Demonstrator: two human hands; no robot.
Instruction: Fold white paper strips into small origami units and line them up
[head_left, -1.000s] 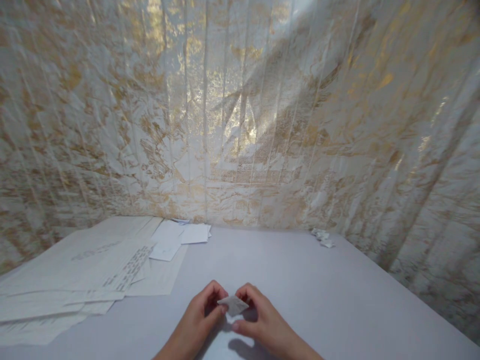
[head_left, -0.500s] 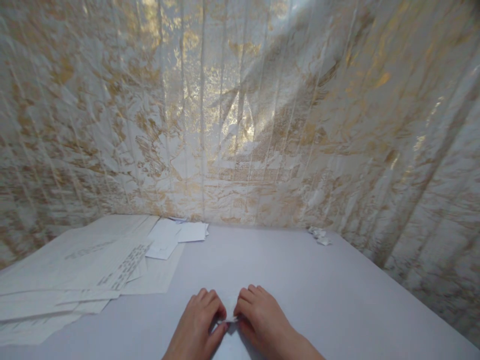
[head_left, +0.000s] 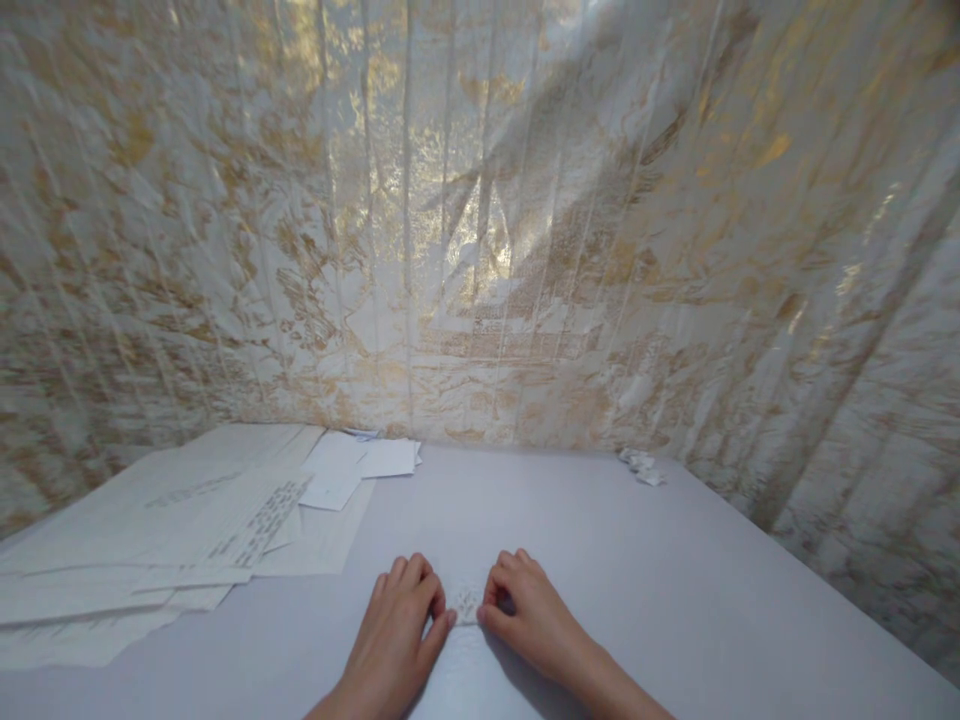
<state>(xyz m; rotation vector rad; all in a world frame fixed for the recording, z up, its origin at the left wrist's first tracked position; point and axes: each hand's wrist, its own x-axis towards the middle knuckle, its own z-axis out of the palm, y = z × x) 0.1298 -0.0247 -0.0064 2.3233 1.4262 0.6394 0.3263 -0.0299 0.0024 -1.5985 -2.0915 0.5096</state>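
With the small folded paper [head_left: 466, 604] flat on the table [head_left: 675, 590] between them, the left hand [head_left: 397, 625] and right hand [head_left: 529, 615] press its edges with curled fingertips, gripping nothing, so even downward pressure should keep the crease sharp.

Bare pale tabletop [head_left: 675, 590] open right of and beyond both hands. Left side blocked by spread of loose white printed paper sheets [head_left: 187, 520]. Small crumpled white paper scraps [head_left: 641, 467] at far right edge. Gold-and-white patterned curtain [head_left: 480, 250] closes off back and right.
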